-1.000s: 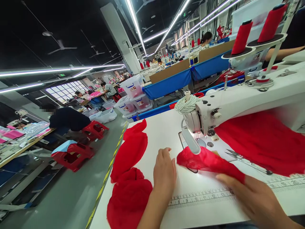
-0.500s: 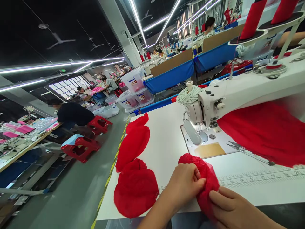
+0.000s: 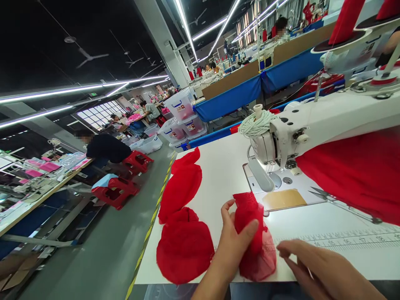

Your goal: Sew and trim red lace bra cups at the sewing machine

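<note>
Clutching a bunched red cloth piece (image 3: 250, 221) in the left hand (image 3: 231, 246), over the front part of the white bench (image 3: 223, 175), just short of the sewing machine (image 3: 337, 121). Gripping with the thumb laid across the front and the index finger crooked at the side; can't see the remaining left fingers behind the cloth. Getting sheer and pinkish toward the bottom, too crumpled to make out a shape.

Hovering with the right hand (image 3: 323, 266) just beside it, not touching, with fingers loosely parted and nothing visible in them. Can't see the palm, though. Covering part of the printed ruler (image 3: 353, 241) too.

Off to the left, on the bench, overlapping red pieces (image 3: 186, 250), impossible to count properly. Under the machine arm, a bigger red cloth (image 3: 353, 171), cut off at the right edge. Next to that, scissors (image 3: 326, 196) with handles hard to make out. Can't spot the needle well behind the white lamp (image 3: 261, 175). Up top, a red thread cone (image 3: 346, 21), chopped off by the frame.
</note>
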Motion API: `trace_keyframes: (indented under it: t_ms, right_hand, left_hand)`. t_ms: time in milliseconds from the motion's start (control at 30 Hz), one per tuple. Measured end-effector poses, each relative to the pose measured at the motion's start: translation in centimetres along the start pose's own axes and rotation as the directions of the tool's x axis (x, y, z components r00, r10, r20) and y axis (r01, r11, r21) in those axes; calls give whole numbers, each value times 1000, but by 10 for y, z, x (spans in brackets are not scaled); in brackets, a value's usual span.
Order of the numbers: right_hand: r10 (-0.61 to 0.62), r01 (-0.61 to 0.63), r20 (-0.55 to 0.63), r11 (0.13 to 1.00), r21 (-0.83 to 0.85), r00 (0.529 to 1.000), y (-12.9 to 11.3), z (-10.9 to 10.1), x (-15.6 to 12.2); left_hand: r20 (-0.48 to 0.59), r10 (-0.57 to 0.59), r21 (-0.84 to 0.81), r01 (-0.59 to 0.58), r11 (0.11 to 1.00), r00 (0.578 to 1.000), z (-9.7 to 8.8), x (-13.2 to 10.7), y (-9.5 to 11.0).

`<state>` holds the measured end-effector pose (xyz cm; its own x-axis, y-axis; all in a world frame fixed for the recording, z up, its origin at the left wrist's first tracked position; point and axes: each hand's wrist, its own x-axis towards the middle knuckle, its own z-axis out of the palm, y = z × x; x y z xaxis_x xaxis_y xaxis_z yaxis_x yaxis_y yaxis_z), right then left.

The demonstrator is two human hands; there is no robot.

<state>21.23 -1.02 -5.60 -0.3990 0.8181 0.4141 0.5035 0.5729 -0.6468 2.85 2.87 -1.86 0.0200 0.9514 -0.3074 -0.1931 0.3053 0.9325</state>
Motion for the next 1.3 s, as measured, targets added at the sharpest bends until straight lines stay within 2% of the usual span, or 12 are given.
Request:
trace_keyframes:
  t_ms: [133, 300, 433, 533, 600, 667, 767, 867, 933, 1000, 1133, 1300]
  right_hand:
    - [306, -296, -33, 939, 177, 952, -11, 3, 26]
    - [237, -238, 26, 952, 192, 971, -3, 28, 33]
    - [161, -160, 5, 975, 157, 987, 15, 35, 24]
    - [193, -213, 114, 956, 201, 975, 21, 26, 19]
    - [277, -331, 197, 881, 338, 940, 20, 17, 20]
    - [418, -466, 223, 680, 566, 881, 14, 8, 25]
    - [598, -483, 311, 146, 863, 739, 0, 1, 36]
    - [530, -422, 526, -315, 850, 665, -12, -1, 48]
    - [450, -407, 614, -477, 779, 648, -15, -1, 53]
    - [532, -363, 594, -480, 799, 604, -13, -3, 56]
    - [837, -285, 286, -164, 944, 466, -4, -12, 53]
    - [888, -334, 155, -1, 943, 433, 3, -14, 44]
  left_hand:
    - [51, 228, 633, -208, 746, 972, -1, -1, -1]
    - [129, 305, 731, -298, 613, 944, 0, -8, 11]
    - [-25, 46, 143, -42, 989, 999, -5, -11, 32]
    - [8, -218, -455, 198, 868, 976, -13, -7, 46]
    - [72, -283, -583, 270, 766, 957, -18, -3, 50]
    - [142, -307, -620, 326, 714, 941, -20, -1, 49]
    - [252, -299, -656, 390, 646, 920, -18, 0, 43]
    - [327, -283, -651, 432, 625, 902, -13, 0, 34]
    - [354, -277, -606, 445, 659, 893, -8, -1, 26]
    - [349, -239, -555, 405, 726, 906, -3, -1, 18]
    - [342, -114, -453, 270, 849, 933, 7, 2, 5]
    - [349, -146, -434, 298, 850, 925, 23, 9, -3]
